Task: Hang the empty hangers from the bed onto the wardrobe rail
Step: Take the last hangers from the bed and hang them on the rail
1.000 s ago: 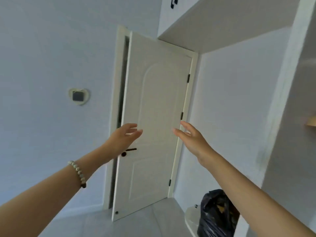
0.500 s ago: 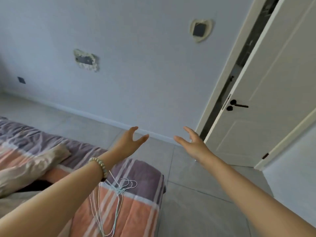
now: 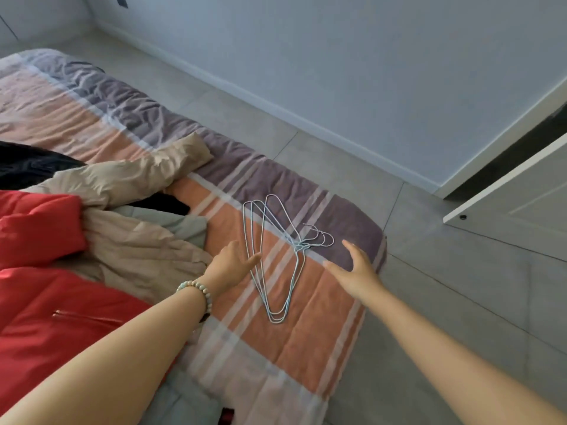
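Note:
A small stack of thin pale blue wire hangers (image 3: 294, 245) lies flat on the striped orange and purple bedspread (image 3: 313, 326), hooks pointing right near the bed's corner. My left hand (image 3: 231, 265) reaches over the bed with fingers spread, its fingertips at the hangers' left edge. My right hand (image 3: 356, 271) hovers open just right of the hangers, below the hooks. Neither hand holds anything. The wardrobe rail is out of view.
A heap of clothes covers the left of the bed: a red jacket (image 3: 43, 289), a beige garment (image 3: 129, 179) and dark items. Grey tiled floor (image 3: 460, 286) runs to the right. A white door (image 3: 521, 200) stands open at the right edge, by the pale wall.
The view has swung from the door and wall down to the bed. Both open hands have come down from mid-air to either side of the hangers.

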Motion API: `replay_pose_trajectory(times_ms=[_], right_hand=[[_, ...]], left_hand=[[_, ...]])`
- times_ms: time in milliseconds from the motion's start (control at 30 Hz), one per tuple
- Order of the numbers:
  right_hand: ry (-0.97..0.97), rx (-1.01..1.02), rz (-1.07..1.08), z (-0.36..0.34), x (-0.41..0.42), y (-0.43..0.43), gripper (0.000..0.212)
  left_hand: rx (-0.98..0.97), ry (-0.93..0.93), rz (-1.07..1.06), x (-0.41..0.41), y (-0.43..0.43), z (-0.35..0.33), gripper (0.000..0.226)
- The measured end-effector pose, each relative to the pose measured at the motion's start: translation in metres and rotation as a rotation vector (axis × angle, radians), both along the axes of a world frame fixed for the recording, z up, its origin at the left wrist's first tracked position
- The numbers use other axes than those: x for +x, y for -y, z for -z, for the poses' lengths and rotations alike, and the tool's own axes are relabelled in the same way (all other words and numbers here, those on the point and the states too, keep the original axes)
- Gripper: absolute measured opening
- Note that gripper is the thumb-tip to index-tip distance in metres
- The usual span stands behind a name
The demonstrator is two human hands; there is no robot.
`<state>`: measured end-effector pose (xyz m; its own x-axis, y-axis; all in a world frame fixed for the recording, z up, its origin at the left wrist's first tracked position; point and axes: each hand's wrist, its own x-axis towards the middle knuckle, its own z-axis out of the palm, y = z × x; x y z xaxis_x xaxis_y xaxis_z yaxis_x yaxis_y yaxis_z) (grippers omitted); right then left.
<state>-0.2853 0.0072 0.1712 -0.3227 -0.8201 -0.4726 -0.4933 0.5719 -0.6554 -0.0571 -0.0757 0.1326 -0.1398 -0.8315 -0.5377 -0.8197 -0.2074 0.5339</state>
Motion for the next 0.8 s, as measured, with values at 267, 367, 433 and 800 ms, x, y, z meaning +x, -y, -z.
replay_pose_trajectory(times_ms=[267, 367, 433, 800], right_hand=[[0.133, 0.184, 0.114, 0.128, 0.027, -0.011, 0.068], [0.178, 0.207, 0.176, 0.165, 0.033, -0.01, 0.064], [0.196, 0.207, 0.207, 0.185, 0.037, -0.006, 0.061], [0.172, 0.134, 0.353, 0.258, 0.051, 0.021, 0.028]], left_hand=[[0.228, 0.01, -0.087, 0.02, -0.02, 0.119, 0.082], [0.264, -0.01, -0.064, 0.009, -0.018, 0.146, 0.08], [0.267, -0.026, -0.061, 0.001, -0.012, 0.162, 0.078], [0.286, 0.1, 0.093, -0.023, 0.004, 0.216, 0.066]])
